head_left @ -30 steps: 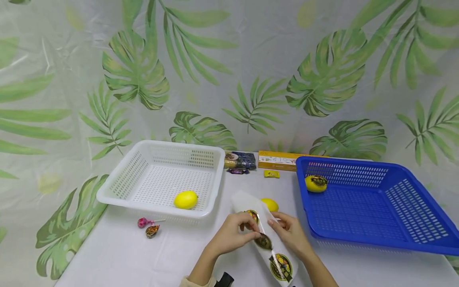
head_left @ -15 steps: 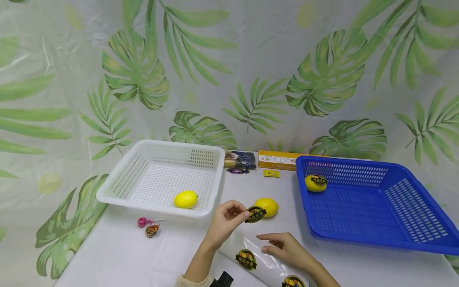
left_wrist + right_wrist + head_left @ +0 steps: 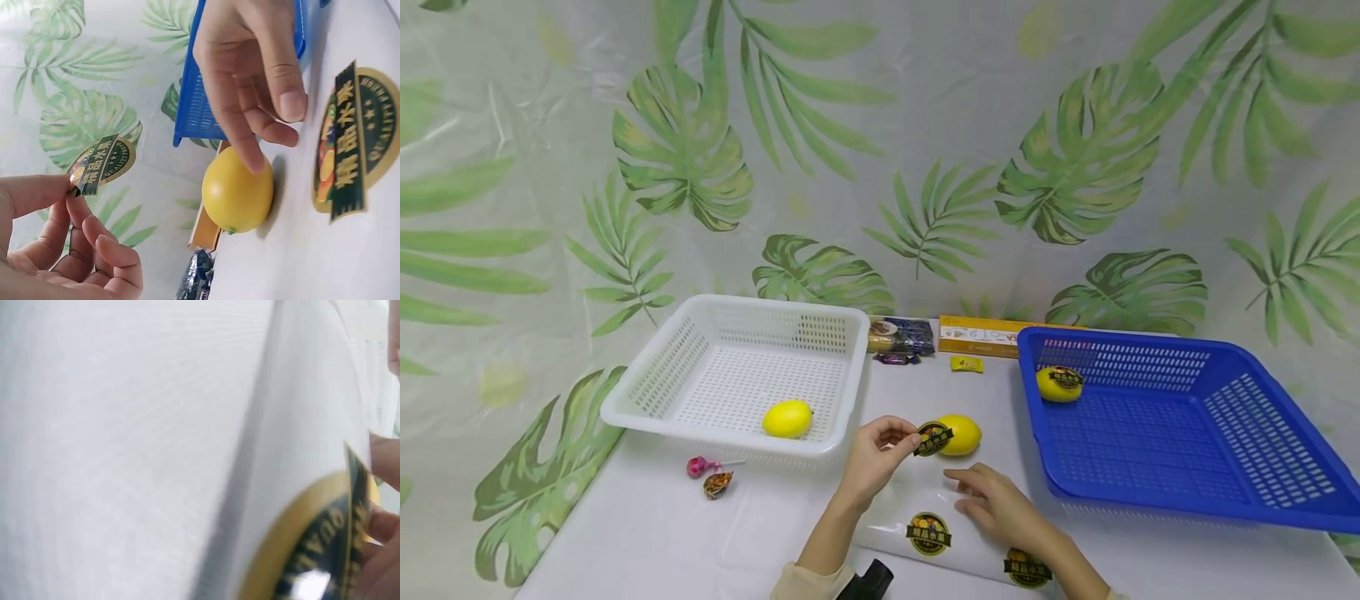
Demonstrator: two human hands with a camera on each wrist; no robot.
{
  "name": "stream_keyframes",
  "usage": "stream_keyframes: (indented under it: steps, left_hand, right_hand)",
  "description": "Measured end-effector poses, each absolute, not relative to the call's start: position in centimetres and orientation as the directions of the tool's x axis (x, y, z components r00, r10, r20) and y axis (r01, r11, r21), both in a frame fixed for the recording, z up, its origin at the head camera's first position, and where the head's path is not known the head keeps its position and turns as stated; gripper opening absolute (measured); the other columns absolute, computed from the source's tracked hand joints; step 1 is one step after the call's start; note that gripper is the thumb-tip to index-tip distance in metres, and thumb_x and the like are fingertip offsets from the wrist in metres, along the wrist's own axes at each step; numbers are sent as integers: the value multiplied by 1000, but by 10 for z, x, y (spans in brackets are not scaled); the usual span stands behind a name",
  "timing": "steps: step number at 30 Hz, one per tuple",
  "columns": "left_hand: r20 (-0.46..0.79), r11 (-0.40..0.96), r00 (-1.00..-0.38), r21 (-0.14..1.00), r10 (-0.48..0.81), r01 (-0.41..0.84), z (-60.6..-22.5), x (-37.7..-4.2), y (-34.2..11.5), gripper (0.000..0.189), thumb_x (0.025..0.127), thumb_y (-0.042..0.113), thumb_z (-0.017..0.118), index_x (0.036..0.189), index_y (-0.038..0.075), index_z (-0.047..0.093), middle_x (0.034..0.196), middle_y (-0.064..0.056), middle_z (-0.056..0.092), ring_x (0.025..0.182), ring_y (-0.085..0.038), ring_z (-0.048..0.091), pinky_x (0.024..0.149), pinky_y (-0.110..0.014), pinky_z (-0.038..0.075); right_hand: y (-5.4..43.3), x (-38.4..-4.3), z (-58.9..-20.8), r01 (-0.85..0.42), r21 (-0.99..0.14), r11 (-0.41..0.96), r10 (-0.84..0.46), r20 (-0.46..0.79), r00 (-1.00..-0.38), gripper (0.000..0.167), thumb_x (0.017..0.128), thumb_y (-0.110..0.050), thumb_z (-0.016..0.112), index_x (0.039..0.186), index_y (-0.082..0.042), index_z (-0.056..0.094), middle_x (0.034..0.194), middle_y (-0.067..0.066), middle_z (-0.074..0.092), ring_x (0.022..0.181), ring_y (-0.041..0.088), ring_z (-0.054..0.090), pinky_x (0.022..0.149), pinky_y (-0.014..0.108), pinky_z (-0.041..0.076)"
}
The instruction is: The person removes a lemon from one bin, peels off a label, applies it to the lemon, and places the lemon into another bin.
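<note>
Between thumb and index fingertip my left hand [image 3: 874,460] pinches a loose black-and-gold fruit sticker [image 3: 933,439]. In the left wrist view that sticker [image 3: 105,164] has Chinese characters across a dark band. Just behind it on the table lies a yellow lemon [image 3: 964,435], with no sticker on its visible side. My right hand [image 3: 1006,510] is over the white glossy sticker sheet [image 3: 883,523], fingers loosely bent and holding nothing. Stickers remain on the sheet, one [image 3: 928,533] near the middle and one partly under the right hand. The right wrist view shows mostly the sheet's curved edge [image 3: 306,406].
A white basket [image 3: 625,414] at left holds a lemon [image 3: 787,418]. The blue basket [image 3: 1150,487] at right holds a lemon with a sticker [image 3: 1060,384]. A lollipop [image 3: 698,467], wrapped candies and an orange box [image 3: 979,337] lie around.
My left hand has peeled the sticker off the sheet and raised it towards the lemon. The sheet has come down to the table's near side, and my right hand has let it go.
</note>
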State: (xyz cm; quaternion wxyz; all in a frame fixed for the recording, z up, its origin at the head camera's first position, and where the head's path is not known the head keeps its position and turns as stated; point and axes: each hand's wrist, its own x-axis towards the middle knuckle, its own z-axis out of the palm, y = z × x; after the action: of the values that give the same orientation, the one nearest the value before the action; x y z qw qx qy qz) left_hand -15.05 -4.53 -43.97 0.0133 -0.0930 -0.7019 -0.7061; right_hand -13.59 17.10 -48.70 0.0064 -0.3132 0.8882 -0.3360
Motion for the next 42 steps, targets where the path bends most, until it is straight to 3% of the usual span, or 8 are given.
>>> stream_keyframes:
  steps: [5,11,15,19,23,28,32,42]
  left_hand:
    - [116,-35,-991,993,70,114,-443,-159,-43,16,85,4,64,93,-10,63,83,-9,62,70,-8,51,61,-18,41]
    - [67,-63,-998,996,4,66,-442,-171,-40,17,85,4,64,94,-11,61,79,-3,60,66,-9,48,56,-17,39]
    - [42,-70,-999,997,-33,44,-442,-181,-36,17,84,4,64,93,-11,62,76,-2,60,62,-9,48,54,-17,39]
    - [19,-58,-999,998,-43,22,-443,-190,-33,17,84,5,65,92,-10,64,73,-1,61,58,-7,46,54,-17,39]
    - [-18,-40,-1000,999,-9,-18,-447,-198,-31,17,85,5,64,93,-9,65,73,0,62,58,-8,47,56,-19,41]
    - [-67,-29,-997,997,34,-68,-449,-206,-31,16,85,3,63,93,-11,65,72,0,62,59,-11,47,59,-24,42]
    - [-74,-27,-996,997,58,-76,-439,-204,-31,18,85,0,61,94,-14,64,72,-2,62,60,-11,46,59,-24,41]
    - [-48,-62,-996,997,81,-53,-435,-212,-29,19,84,1,61,95,-14,65,69,3,59,56,-8,41,55,-20,36]
  right_hand:
    - [166,-138,-487,-490,-583,647,-352,342,-871,28,75,-2,75,101,1,64,82,1,57,73,13,53,64,26,48]
    - [162,-146,-486,-419,-559,716,-182,429,-885,69,69,-5,81,128,4,47,106,20,53,93,32,54,78,44,48]
    - [161,-158,-488,-378,-591,713,-178,369,-912,85,70,-10,82,140,2,35,126,29,43,113,43,46,92,60,39]
    - [162,-173,-491,-276,-707,651,-176,213,-961,92,71,-16,82,143,2,28,135,32,37,122,47,40,98,59,35]
    - [161,-184,-493,-200,-790,580,-166,126,-978,92,69,-16,84,142,3,31,132,30,43,116,42,46,96,51,41]
    - [158,-192,-494,-221,-794,567,-185,139,-973,81,68,-13,84,136,2,44,127,23,52,108,34,52,87,45,43]
    - [155,-195,-495,-233,-790,567,-187,153,-971,70,67,-13,84,128,0,51,122,19,58,107,34,55,90,47,42]
    - [150,-204,-479,-176,-869,463,-146,121,-982,66,70,-8,81,125,1,47,121,19,54,106,31,52,92,44,40]
